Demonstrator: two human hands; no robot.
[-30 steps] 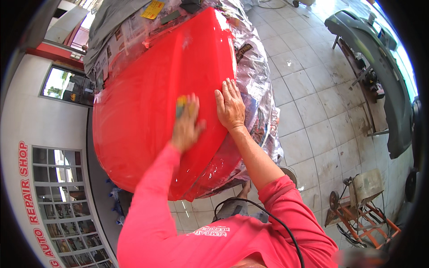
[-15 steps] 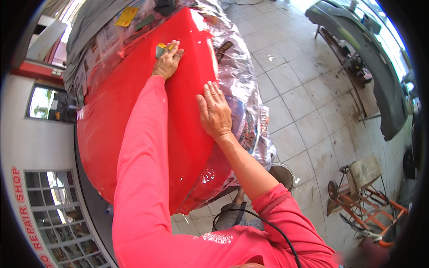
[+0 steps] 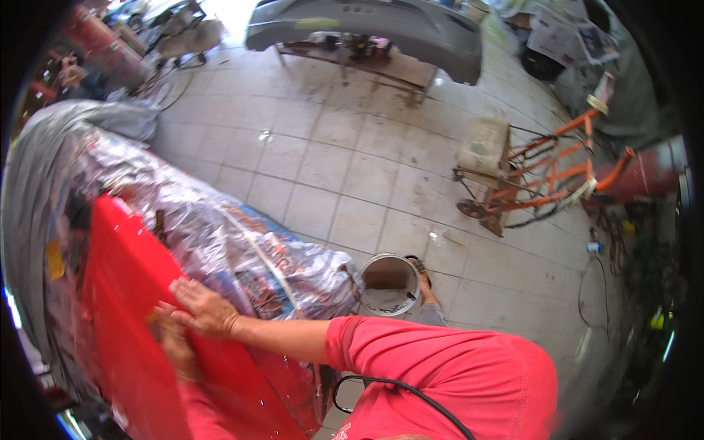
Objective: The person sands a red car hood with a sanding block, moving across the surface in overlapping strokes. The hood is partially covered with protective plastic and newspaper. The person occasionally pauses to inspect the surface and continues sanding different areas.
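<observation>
The glossy red car hood (image 3: pixel 128 293) lies at the lower left, its edges surrounded by clear plastic sheeting (image 3: pixel 213 238) and printed paper. My left hand (image 3: pixel 177 345), slightly blurred, presses on the hood with its fingers over a small sanding pad. Only a yellow bit of the pad (image 3: pixel 153 317) shows beside the fingertips. My right hand (image 3: pixel 205 308) rests flat on the hood close to its right edge, fingers stretched out and holding nothing. Its fingertips lie just beside and partly over those of the left hand.
A bucket (image 3: pixel 389 273) with cloudy contents stands on the tiled floor (image 3: pixel 345 154) next to my foot. At the back, a grey bumper (image 3: pixel 367 33) lies on a low bench (image 3: pixel 352 62). An orange hand truck (image 3: pixel 568 163) stands at the right. A black cable (image 3: pixel 411 386) hangs by my arm.
My view has swung right, bringing the bucket and hand truck further in. My hands, apart before, are now close together, the left still over the pad.
</observation>
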